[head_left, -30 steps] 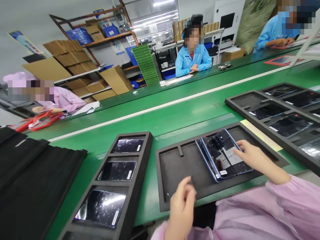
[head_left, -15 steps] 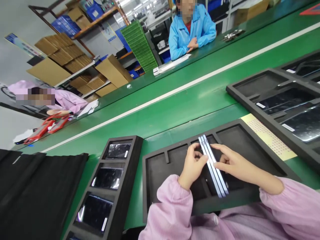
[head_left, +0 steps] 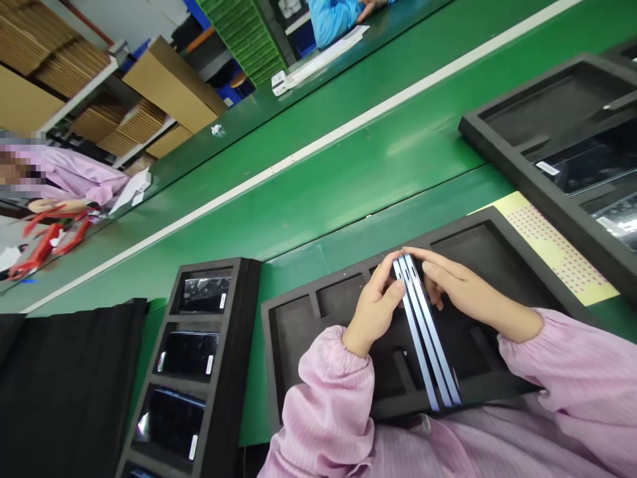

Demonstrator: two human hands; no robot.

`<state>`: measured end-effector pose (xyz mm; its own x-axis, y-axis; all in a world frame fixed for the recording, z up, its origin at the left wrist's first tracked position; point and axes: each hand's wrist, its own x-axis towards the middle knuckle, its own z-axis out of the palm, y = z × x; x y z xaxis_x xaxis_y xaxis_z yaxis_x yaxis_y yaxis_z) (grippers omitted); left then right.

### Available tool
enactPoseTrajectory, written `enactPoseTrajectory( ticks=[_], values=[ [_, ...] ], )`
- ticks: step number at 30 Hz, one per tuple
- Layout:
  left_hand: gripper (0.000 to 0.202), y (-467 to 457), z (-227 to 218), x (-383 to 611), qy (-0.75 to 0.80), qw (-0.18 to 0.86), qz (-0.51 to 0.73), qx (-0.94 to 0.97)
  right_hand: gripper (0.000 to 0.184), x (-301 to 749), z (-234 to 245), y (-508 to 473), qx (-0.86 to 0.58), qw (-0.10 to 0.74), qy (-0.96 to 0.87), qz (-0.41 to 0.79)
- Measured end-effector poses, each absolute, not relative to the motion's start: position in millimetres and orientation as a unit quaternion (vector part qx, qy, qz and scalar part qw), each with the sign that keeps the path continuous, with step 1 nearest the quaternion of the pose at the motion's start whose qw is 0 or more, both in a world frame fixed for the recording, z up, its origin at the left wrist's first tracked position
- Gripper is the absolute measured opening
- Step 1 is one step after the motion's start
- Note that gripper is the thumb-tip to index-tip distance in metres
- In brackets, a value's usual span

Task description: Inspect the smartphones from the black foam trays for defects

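Three phones [head_left: 426,332] with light blue edges stand side by side on their long edges, pressed together, above a black foam tray [head_left: 293,300]. My left hand [head_left: 372,307] grips them from the left near their far end, thumb along the side. From the right, my right hand [head_left: 460,287] holds the same far end, its index finger reaching over the top corner and its other fingers bent against the outer face. The fingertips of both hands nearly meet at the far corner. Dividers split the tray into recesses, partly hidden by the phones and my arms.
On the left, a foam tray [head_left: 229,332] holds several phones with white labels; black foam sheets [head_left: 64,392] lie beyond it. Another phone tray [head_left: 502,143] and a dotted yellow sheet [head_left: 552,249] are on the right. Two co-workers sit across the green bench [head_left: 343,179].
My right hand has moved up to the phones' far end, its fingers now over the top corner. My left fingers have slid there too. The view has tilted downward.
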<state>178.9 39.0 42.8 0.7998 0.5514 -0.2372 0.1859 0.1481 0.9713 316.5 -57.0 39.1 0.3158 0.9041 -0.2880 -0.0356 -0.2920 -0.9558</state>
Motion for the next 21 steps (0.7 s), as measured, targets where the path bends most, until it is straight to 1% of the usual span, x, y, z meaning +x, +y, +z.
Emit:
enactPoseTrajectory(
  ticks=[3,12,17,21],
  values=[
    [0.052,40.8,44.5,177.7,0.297,0.703,0.133,0.632,0.062,317.4,39.0,-57.7,-0.639,0.485,-0.348,0.485],
    [0.053,43.2,45.2,174.4,0.327,0.702,0.126,0.619,0.053,311.3,33.8,-60.8,-0.647,0.484,-0.375,0.455],
    [0.052,44.3,46.7,174.4,0.33,0.71,0.127,0.608,0.061,313.4,40.3,-57.1,-0.666,0.439,-0.385,0.464],
    [0.052,44.8,46.3,172.7,0.33,0.715,0.13,0.603,0.064,317.8,45.6,-55.6,-0.646,0.433,-0.379,0.502]
  ],
)
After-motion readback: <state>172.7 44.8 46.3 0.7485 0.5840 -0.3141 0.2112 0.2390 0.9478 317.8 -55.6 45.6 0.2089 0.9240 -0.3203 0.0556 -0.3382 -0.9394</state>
